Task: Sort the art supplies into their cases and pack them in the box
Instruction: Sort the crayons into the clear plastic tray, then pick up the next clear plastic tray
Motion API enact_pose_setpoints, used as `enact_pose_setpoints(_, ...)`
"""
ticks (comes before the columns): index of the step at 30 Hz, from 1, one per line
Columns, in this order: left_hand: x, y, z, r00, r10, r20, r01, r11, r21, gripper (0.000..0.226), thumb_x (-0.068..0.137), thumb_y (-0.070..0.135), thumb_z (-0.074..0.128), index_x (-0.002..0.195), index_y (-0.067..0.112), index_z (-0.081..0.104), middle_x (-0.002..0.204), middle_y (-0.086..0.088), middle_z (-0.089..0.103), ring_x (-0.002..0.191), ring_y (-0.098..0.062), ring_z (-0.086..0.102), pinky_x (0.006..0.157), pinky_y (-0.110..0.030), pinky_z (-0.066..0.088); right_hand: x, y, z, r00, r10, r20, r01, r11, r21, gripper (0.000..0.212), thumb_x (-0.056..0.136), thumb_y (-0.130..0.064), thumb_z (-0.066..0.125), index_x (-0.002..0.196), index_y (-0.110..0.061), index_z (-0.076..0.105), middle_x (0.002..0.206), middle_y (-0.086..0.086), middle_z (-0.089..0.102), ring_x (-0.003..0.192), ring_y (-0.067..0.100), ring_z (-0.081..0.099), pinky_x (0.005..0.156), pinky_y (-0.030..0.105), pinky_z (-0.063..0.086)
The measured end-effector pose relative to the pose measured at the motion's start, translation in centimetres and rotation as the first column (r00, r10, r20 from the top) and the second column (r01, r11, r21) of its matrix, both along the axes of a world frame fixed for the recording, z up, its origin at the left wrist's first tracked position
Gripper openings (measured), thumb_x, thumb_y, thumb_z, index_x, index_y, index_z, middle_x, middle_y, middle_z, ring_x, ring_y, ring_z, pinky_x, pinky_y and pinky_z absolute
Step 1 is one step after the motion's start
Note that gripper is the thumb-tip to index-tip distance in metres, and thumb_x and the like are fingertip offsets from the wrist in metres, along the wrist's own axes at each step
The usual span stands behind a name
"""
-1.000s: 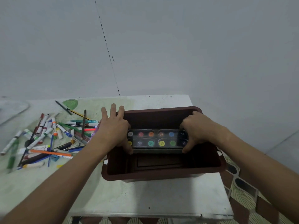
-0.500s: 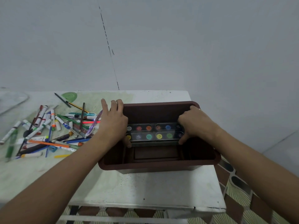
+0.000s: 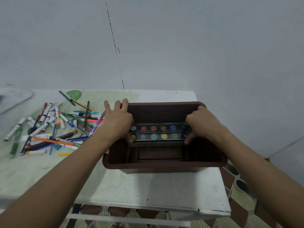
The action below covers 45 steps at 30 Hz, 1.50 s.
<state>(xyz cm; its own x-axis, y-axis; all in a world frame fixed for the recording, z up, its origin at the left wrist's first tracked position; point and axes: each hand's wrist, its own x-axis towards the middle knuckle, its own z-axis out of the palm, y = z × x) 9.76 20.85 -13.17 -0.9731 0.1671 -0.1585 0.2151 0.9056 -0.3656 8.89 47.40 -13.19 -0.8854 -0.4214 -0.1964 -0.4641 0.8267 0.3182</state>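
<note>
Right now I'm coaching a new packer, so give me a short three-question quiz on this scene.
1. True or false: the paint set is held at both ends.
2. Where do the loose markers lie: (a) left of the box, (b) in it, (c) on the floor?
3. What colour is the box?

Key: 1 true, by the left hand and right hand; 2 a; 3 dark brown.

A long clear-lidded watercolour paint case [image 3: 158, 132] (two rows of coloured pans) sits level inside the dark brown rectangular plastic box [image 3: 164, 163], with loose markers and pencils [image 3: 56, 129] scattered left of it.
</note>
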Motion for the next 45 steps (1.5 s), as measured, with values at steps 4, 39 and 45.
enact_pose_setpoints(4, 0.1, -0.1, 0.2, 1.0, 0.0, 0.002, 0.0, 1.0, 0.0, 0.071, 0.047, 0.074, 0.074, 0.109, 0.039, 0.066, 0.145, -0.011, 0.015, 0.134, -0.035, 0.017, 0.107, -0.066, 0.01, 0.1, -0.1, 0.0, 1.0, 0.002, -0.006, -0.002, 1.0, 0.004, 0.064, 0.052, -0.08, 0.065, 0.079, -0.022, 0.059, 0.07, -0.006, 0.054, 0.068, 0.016, 0.046, 0.074, 0.028, 0.03)
enact_pose_setpoints(39, -3.6, -43.3, 2.3, 0.968, 0.245, 0.044, -0.155, 0.456, 0.876, 0.005, 0.081, 0.032, 0.067, 0.085, 0.035, 0.065, 0.085, 0.011, 0.07, 0.079, -0.01, 0.067, 0.079, -0.034, 0.054, -7.4, -48.0, 5.5, 0.959, 0.223, 0.178, -0.01, 0.65, -0.76, 0.02, 0.085, -0.029, 0.065, 0.103, -0.02, 0.07, 0.095, -0.008, 0.068, 0.083, 0.006, 0.064, 0.07, 0.011, 0.045)
enact_pose_setpoints(45, -1.1, -55.0, 0.5, 0.945, 0.32, 0.073, -0.267, 0.619, 0.739, 0.025, 0.088, 0.028, 0.06, 0.11, 0.017, 0.065, 0.108, -0.002, 0.065, 0.089, -0.015, 0.059, 0.077, -0.025, 0.044, -6.8, -59.7, -1.2, 0.923, 0.253, 0.288, 0.045, 0.674, -0.737, 0.029, 0.086, -0.027, 0.063, 0.112, -0.016, 0.067, 0.113, 0.0, 0.065, 0.093, 0.012, 0.061, 0.078, 0.018, 0.042)
